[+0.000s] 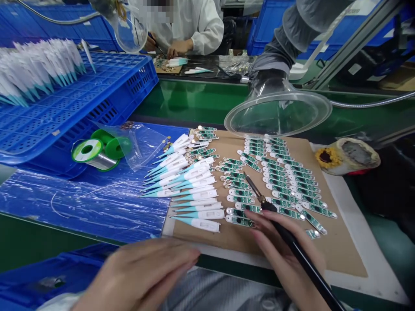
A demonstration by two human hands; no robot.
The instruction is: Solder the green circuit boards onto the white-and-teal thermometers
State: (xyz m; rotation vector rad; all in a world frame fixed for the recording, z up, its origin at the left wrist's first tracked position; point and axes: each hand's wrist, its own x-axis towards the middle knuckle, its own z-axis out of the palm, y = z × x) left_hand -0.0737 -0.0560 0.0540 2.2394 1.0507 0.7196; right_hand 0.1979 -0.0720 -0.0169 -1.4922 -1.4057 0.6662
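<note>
In the head view, my right hand (292, 246) holds a black-handled soldering iron (288, 239), its metal tip pointing up and left over the circuit boards. Its thumb and fingertips are close to the lower end of a column of small green boards (240, 199). My left hand (139, 270) is at the lower left, in front of the cardboard (201, 242), its fingers pressed together; whatever they may hold is hidden. White digital thermometers with light blue tips (197, 192) lie beyond it in an overlapping column, tips to the left. More boards (285, 177) lie in columns on the right.
A clear fume hood (279, 114) hangs over the far boards. At the right sits a stained tip-cleaning holder (346, 157). Solder spools (97, 151) and a plastic bag (142, 144) lie left, by a blue crate (106, 103) bearing thermometers. A co-worker (194, 26) sits opposite.
</note>
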